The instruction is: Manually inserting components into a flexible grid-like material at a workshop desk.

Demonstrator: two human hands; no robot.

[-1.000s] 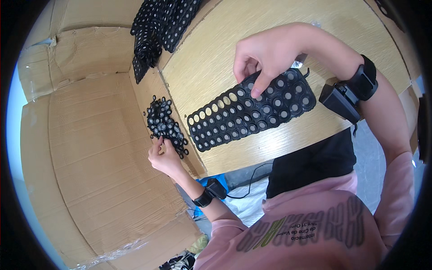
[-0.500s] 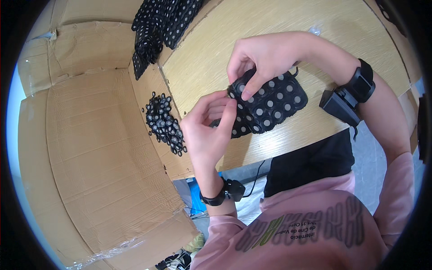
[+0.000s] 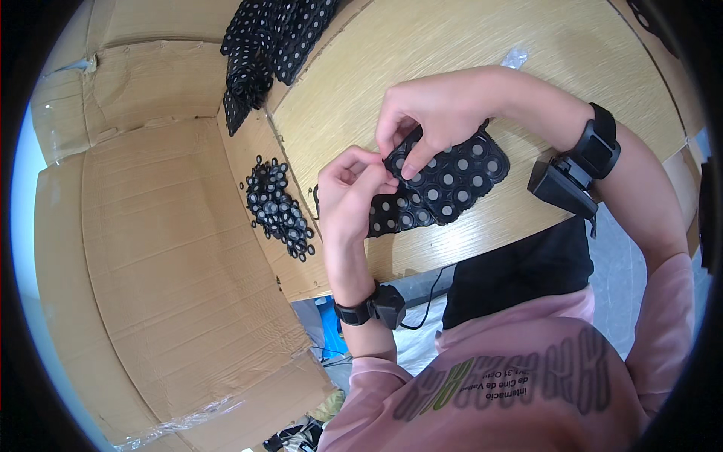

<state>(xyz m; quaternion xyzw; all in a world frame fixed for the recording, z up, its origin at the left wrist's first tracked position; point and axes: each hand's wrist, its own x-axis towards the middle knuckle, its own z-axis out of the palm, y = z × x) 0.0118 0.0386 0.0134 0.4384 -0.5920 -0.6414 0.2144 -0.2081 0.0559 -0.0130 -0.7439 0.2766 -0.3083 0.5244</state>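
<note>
A black sheet with rows of round grey dots (image 3: 465, 178) lies on the table, bent along its middle. My right hand (image 3: 437, 113) comes over it from the far side, thumb pressed on top and fingers curled at its left edge. My left hand (image 3: 348, 194) pinches that same edge between thumb and fingertips, close against the right fingers. Whatever small part sits between the left fingertips is hidden. Left of my left hand is a pile of small black round pieces with grey centres (image 3: 277, 202).
More dotted black sheets (image 3: 282, 38) are heaped at the far left edge of the wooden table (image 3: 392, 45). A tall cardboard wall (image 3: 166, 248) stands on the left. A scrap of clear plastic (image 3: 515, 58) lies beyond my right forearm. Both wrists wear black strapped devices (image 3: 576, 173).
My left fingers have closed tighter and moved slightly up and right at the sheet's edge. My right hand has shifted a little downward, the sheet turning slightly with it.
</note>
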